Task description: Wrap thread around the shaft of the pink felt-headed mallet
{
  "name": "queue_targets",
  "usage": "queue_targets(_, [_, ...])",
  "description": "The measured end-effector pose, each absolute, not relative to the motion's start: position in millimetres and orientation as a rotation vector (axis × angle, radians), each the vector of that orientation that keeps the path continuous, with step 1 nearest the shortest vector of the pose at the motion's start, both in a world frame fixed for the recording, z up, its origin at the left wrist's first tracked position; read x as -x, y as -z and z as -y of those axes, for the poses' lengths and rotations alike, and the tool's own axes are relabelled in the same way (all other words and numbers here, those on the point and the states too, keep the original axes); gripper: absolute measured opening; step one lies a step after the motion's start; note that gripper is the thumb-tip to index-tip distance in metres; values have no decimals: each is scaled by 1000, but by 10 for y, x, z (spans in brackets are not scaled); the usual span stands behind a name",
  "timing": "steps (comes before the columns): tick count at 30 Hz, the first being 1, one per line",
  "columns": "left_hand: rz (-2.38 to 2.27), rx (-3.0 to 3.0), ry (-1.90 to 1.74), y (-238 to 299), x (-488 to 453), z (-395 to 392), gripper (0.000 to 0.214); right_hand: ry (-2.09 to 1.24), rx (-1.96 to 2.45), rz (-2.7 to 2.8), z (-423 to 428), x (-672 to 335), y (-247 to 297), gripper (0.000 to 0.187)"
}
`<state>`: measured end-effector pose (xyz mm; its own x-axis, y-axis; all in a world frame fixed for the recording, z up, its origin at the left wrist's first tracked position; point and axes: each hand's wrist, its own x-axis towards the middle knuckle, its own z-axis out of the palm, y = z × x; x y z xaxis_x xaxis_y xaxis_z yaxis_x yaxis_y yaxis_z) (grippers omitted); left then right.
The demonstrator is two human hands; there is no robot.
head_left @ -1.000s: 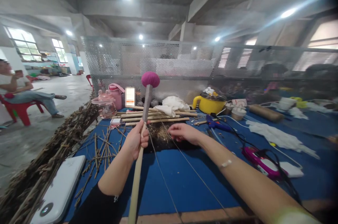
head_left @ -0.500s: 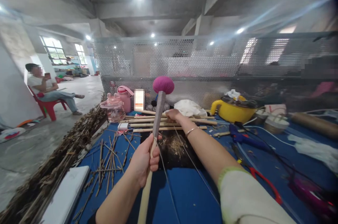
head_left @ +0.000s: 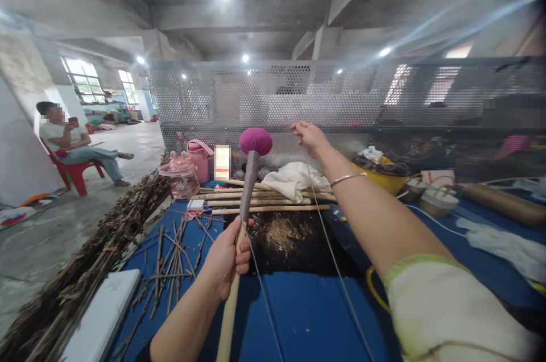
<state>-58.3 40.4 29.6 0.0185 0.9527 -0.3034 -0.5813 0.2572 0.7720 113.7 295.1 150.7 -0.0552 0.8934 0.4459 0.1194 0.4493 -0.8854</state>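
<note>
My left hand (head_left: 226, 259) is closed round a long bamboo stick (head_left: 230, 305) held upright; its upper part is wrapped grey and topped with a magenta ball (head_left: 256, 141). My right hand (head_left: 310, 136) is raised at the height of the ball, to its right, with fingers pinched on a thin thread (head_left: 326, 237) that runs down toward me. A second strand (head_left: 261, 294) runs from the stick below my left hand. Under both hands lies a dark mat with straw-like fibres (head_left: 290, 234) on the blue table (head_left: 298, 311).
Bamboo rods (head_left: 256, 203) and white cloth (head_left: 294, 177) lie behind the mat, with a pink jug (head_left: 197, 158), a glass jar (head_left: 178, 177) and a yellow pot (head_left: 384, 174). Loose twigs (head_left: 170, 254) and a bundle of branches (head_left: 98, 259) lie left. A person sits on a red chair (head_left: 77, 171) far left.
My right hand has risen from the rods on the table up to the height of the ball, drawing the thread taut. My left hand keeps the stick upright.
</note>
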Motion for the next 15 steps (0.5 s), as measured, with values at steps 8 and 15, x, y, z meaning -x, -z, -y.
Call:
queue_targets(8, [-861, -540, -1268, -288, 606, -374, 33, -872, 629, 1328, -2326, -1602, -2045, 21])
queue_targets(15, [-860, -576, -1273, -236, 642, -403, 33, -854, 368, 1405, -1395, -1814, -2555, 32])
